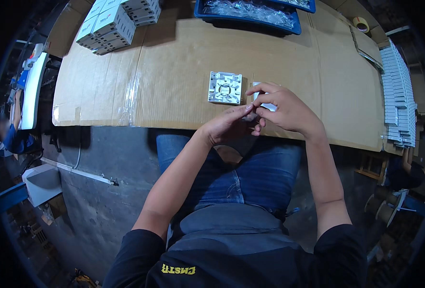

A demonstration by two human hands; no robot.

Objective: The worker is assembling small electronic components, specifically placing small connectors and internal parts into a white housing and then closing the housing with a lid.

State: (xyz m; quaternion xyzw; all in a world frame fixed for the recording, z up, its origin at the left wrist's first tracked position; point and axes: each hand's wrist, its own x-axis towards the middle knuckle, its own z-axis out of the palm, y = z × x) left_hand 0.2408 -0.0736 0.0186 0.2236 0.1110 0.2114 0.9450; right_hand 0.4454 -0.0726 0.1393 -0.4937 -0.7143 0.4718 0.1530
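Observation:
My left hand (228, 126) and my right hand (285, 109) meet just over the near edge of the table. Their fingertips pinch together around something small and pale, perhaps clear plastic, mostly hidden by the fingers. Just left of my right hand, a square white plastic housing (225, 88) lies on the cardboard, its moulded inside with a round centre facing up. Partly covered by my right hand is a flat white piece (271, 107) on the table.
Brown cardboard (183, 62) covers the table. White boxes (109, 26) are stacked at the far left. A blue tray (251, 25) holds clear plastic bags at the back. Many white pieces (398, 96) stand stacked at the right edge, near a tape roll (360, 24).

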